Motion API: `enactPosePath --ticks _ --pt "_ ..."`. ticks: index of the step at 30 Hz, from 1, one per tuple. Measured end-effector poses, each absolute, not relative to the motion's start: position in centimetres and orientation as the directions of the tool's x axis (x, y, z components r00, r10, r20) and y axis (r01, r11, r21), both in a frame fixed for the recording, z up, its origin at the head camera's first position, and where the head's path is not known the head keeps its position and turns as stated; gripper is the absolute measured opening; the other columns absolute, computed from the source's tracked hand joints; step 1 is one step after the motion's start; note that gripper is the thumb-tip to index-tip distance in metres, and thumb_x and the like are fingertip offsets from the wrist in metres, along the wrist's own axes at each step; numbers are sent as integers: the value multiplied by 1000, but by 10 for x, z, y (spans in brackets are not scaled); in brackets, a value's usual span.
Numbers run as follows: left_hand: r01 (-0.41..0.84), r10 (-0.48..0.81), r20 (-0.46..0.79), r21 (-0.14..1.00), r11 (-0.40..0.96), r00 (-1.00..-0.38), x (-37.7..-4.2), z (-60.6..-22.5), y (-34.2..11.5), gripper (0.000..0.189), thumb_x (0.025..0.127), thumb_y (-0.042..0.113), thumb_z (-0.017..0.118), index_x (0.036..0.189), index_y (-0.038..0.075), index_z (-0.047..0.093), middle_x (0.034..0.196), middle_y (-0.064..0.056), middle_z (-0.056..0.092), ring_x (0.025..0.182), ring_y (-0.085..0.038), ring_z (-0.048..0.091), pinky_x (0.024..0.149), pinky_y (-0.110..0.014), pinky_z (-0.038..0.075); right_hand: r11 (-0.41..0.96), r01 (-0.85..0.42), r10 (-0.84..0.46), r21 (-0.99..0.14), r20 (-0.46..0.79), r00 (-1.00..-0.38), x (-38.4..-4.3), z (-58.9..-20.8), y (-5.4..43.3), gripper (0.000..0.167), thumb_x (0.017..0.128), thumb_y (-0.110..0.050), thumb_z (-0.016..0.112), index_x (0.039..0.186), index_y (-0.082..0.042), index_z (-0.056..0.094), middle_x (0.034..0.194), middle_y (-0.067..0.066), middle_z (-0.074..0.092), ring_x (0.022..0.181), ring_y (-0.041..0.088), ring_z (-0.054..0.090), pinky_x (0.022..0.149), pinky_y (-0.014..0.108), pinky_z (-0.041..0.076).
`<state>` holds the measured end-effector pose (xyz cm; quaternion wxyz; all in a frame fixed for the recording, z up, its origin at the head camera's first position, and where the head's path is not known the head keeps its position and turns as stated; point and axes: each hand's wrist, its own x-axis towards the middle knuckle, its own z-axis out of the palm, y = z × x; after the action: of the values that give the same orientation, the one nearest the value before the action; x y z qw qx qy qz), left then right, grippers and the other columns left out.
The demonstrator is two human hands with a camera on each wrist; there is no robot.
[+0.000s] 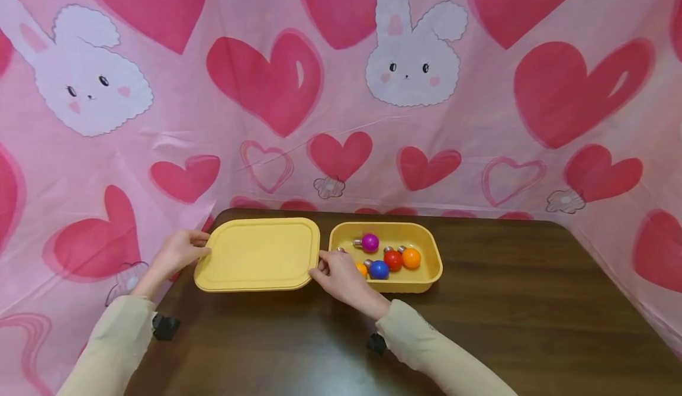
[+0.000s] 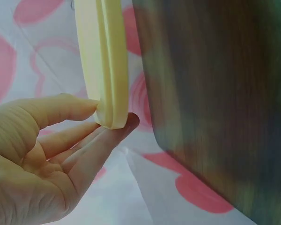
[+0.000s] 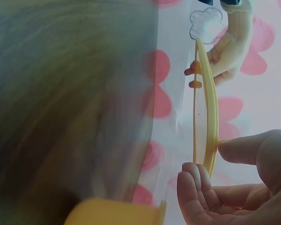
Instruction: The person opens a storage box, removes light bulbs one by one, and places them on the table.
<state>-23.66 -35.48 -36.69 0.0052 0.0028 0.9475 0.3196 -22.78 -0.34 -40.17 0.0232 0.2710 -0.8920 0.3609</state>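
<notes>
A yellow lid [image 1: 258,254], rectangular with rounded corners, is held above the table by both hands. My left hand [image 1: 180,253] pinches its left end, thumb on top and fingers beneath, as the left wrist view of the lid [image 2: 103,61] shows. At the opposite end my right hand [image 1: 341,274] grips the rim between thumb and fingers. Right beside it stands a yellow box [image 1: 434,263], open at the top. Several coloured bulbs lie inside, among them a purple bulb [image 1: 370,242], a red bulb [image 1: 393,260] and a blue bulb [image 1: 379,270]. My right hand covers the box's left front corner.
The dark wooden table [image 1: 511,301] reaches back to a pink curtain [image 1: 341,106] printed with hearts and rabbits, which also hangs along both sides. An orange bulb [image 1: 411,258] rests at the right of the group in the box.
</notes>
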Motion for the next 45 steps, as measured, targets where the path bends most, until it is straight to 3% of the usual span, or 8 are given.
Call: enactPosePath --ticks 6,14,24,29,36,45 --pt "-61 -20 -73 624 779 -997 -233 -364 -366 45 88 7 66 120 -23 55 112 -40 64 86 -27 71 74 -43 63 559 -481 -475 -675 215 -853 -225 -407 -16 16 90 -20 71 86 -5 66 68 3 59 59 9 45 57 14 43" --pt "-74 -10 -109 606 792 -994 -231 -373 -371 43 84 4 66 114 -25 56 104 -38 66 80 -27 72 71 -45 63 565 -367 -480 -739 67 -875 -221 -413 -22 15 91 -21 71 88 -7 66 65 1 59 53 10 47 51 15 44" --pt "-45 5 -83 585 810 -997 -234 -393 -371 35 77 -3 65 104 -26 59 86 -29 70 68 -18 65 61 -41 63 631 -328 -490 -703 -32 -871 -216 -425 -30 18 91 -20 70 83 -6 64 61 3 56 50 11 45 48 15 38" --pt "-37 1 -68 556 831 -998 -233 -402 -371 32 73 -3 65 98 -23 63 79 -23 70 63 -17 63 56 -37 61 664 -326 -493 -673 -65 -868 -214 -428 -32 24 90 -20 70 73 -7 60 54 -2 47 46 11 43 45 16 34" --pt "-67 -10 -106 552 831 -994 -233 -411 -367 31 73 -3 64 98 -22 62 78 -20 69 62 -16 63 54 -35 61 712 -327 -480 -622 -90 -873 -213 -434 -35 32 87 -22 72 64 -7 56 49 -3 41 42 11 40 42 17 30" --pt "-81 -28 -107 536 840 -994 -236 -422 -369 31 74 0 68 97 -21 63 81 -21 68 60 -15 65 53 -33 61 746 -275 -457 -607 -165 -874 -214 -438 -37 26 85 -21 74 70 -5 60 53 1 45 43 14 42 41 18 34"
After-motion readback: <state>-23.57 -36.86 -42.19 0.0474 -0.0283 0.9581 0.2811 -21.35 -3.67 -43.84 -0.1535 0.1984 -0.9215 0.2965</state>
